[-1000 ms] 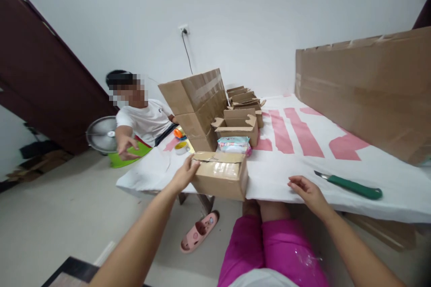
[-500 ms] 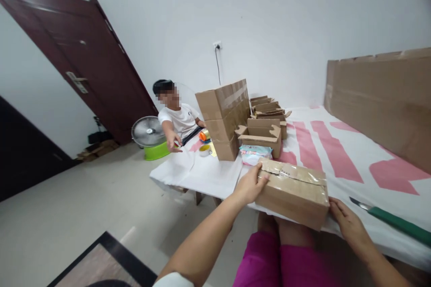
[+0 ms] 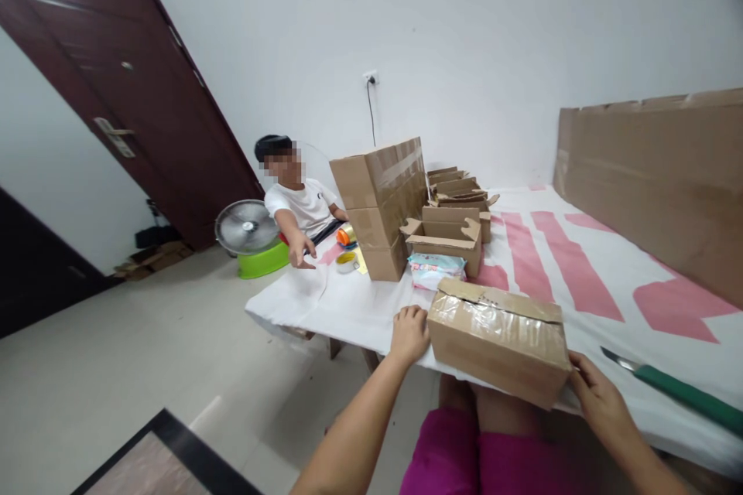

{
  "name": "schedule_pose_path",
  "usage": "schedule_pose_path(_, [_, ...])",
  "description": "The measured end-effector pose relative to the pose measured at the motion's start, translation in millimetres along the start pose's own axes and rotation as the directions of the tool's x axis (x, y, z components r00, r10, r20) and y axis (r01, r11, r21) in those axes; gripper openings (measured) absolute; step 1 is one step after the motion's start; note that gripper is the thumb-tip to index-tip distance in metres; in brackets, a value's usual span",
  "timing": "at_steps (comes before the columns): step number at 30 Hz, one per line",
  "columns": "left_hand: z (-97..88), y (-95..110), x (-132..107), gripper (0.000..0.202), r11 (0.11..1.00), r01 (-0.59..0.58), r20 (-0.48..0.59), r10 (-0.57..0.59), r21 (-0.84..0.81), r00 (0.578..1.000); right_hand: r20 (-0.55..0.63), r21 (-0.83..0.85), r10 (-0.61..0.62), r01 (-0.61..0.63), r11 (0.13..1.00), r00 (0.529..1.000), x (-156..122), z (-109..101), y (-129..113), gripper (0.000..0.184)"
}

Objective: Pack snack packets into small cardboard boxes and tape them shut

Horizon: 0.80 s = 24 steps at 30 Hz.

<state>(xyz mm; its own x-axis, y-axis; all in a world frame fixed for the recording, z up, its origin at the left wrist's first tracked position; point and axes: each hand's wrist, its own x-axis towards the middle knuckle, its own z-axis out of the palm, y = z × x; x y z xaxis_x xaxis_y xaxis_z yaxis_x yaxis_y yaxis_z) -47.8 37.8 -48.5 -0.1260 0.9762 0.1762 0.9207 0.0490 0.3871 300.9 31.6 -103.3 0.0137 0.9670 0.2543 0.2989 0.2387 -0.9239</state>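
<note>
A taped cardboard box point(image 3: 499, 336) lies at the near edge of the cloth-covered table, with clear tape along its top seam. My left hand point(image 3: 410, 334) rests on the table at the box's left end, its fingers bent loosely and holding nothing. At the opposite end, my right hand point(image 3: 595, 387) grips the lower right corner of the box, fingers partly hidden. A green-handled knife point(image 3: 679, 387) lies to the right of that hand. Just behind the box is a blue-and-white soft pack point(image 3: 436, 271).
Stacked closed cartons point(image 3: 377, 209) stand beyond my left hand, beside several open cartons point(image 3: 444, 236). A tape roll point(image 3: 347, 261) lies near a seated person point(image 3: 305, 209) who reaches an arm over the table. A large cardboard panel point(image 3: 650, 178) stands at the right.
My left hand has come off the top left edge of the box and down onto the table beside it. The right hand stays at the box's right corner. The view has shifted slightly.
</note>
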Motion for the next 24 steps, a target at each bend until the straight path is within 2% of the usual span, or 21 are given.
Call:
schedule_pose_path(6, [4.4, -3, 0, 0.029, 0.996, -0.027, 0.005, 0.026, 0.083, 1.000, -0.007, 0.006, 0.021, -0.021, 1.000, 1.000, -1, 1, 5, 0.046])
schedule_pose_path(15, [7.3, -7, 1, 0.029, 0.992, -0.080, -0.057, 0.086, 0.096, 0.995, -0.038, 0.015, 0.005, -0.005, 1.000, 0.999, -4, 5, 7, 0.043])
schedule_pose_path(17, [7.7, -7, -6, 0.031, 0.992, -0.092, -0.090, 0.100, 0.089, 0.991, -0.058, 0.000, -0.003, 0.003, 1.000, 0.998, -4, 5, 8, 0.042])
schedule_pose_path(19, [15.0, -13, -23, 0.032, 0.983, -0.165, -0.131, 0.175, 0.085, 0.976, -0.069, -0.023, -0.019, 0.017, 1.000, 0.997, -5, 3, 11, 0.040])
schedule_pose_path(20, [22.3, -20, -35, 0.032, 0.971, -0.224, -0.141, 0.234, 0.085, 0.962, -0.068, -0.037, -0.033, 0.031, 0.999, 0.997, -5, 2, 13, 0.039])
schedule_pose_path(22, [43.0, -40, -65, 0.032, 0.849, -0.518, -0.188, 0.528, 0.104, 0.828, -0.048, -0.059, -0.068, 0.066, 0.996, 0.997, -5, -2, 19, 0.038])
schedule_pose_path(23, [54.9, -54, -82, 0.030, 0.779, -0.618, -0.184, 0.626, 0.105, 0.757, -0.039, -0.070, -0.082, 0.080, 0.994, 0.996, -6, -3, 22, 0.038])
schedule_pose_path(24, [66.1, -67, -101, 0.024, 0.721, -0.687, -0.150, 0.692, 0.094, 0.706, -0.036, -0.080, -0.091, 0.087, 0.993, 0.995, -6, -5, 25, 0.037])
